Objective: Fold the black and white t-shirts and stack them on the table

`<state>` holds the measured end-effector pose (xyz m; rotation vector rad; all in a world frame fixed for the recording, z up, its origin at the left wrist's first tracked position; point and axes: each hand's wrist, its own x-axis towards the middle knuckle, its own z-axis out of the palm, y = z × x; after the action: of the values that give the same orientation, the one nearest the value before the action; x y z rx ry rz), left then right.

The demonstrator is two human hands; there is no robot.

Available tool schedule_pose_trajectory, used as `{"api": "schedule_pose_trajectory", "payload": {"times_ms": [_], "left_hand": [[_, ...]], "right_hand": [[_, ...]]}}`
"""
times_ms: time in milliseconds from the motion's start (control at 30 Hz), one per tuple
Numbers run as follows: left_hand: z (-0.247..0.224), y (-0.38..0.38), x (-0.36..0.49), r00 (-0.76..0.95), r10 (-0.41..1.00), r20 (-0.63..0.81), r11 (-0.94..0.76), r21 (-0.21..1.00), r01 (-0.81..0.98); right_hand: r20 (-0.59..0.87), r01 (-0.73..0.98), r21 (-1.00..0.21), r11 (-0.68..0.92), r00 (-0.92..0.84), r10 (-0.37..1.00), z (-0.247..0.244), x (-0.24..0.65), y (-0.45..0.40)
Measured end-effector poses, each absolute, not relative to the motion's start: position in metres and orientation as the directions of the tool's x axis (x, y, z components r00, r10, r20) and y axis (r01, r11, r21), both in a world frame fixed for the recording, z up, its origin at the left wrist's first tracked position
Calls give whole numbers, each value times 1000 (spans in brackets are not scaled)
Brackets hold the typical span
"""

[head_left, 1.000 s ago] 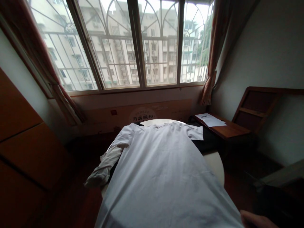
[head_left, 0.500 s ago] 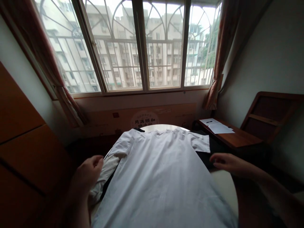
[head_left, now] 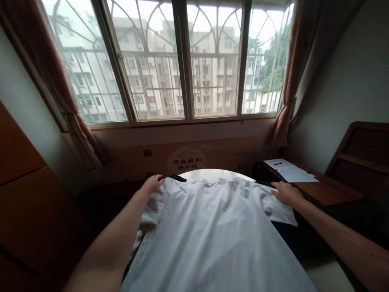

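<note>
A white T-shirt (head_left: 221,231) lies spread out, its neckline toward the window and its body running down past the bottom of the view. At its left shoulder, my left hand (head_left: 154,184) is closed on the edge of the cloth. My right hand (head_left: 288,194) is closed at the upper edge of the right sleeve, thumb and fingers drawn together there. Black cloth (head_left: 288,239) shows from under the shirt on the right, with a bit more by the left shoulder. Beneath everything is a round pale tabletop (head_left: 219,173), its far rim visible.
To the right, a wooden bench or low table (head_left: 334,191) carries white paper sheets (head_left: 291,170) with a dark pen-like thing on them. A brown wooden cabinet (head_left: 21,215) stands at the left. Ahead are a printed box (head_left: 219,152), a barred window and tied curtains (head_left: 287,117).
Both hands have moved forward from beside the shirt to its shoulder and sleeve. The right sleeve now reaches farther outward and hangs lower. The camera view has shifted slightly.
</note>
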<state>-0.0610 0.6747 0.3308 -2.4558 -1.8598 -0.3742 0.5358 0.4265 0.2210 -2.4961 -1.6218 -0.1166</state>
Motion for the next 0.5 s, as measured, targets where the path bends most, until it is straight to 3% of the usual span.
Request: {"api": "schedule_pose_trajectory", "payload": {"times_ms": [233,433,500], "left_hand": [[317,687,-60,319,912,257,-341,47,939],[354,691,-66,333,899,285,-358,41,933],[370,695,-70,323,906,274,-333,-10,943]], "right_hand": [[-5,888,-155,-433,438,899,206,556,437],[-28,887,-157,-435,436,900,206,557,438],[-32,880,-156,-448,449,893,207,555,437]]}}
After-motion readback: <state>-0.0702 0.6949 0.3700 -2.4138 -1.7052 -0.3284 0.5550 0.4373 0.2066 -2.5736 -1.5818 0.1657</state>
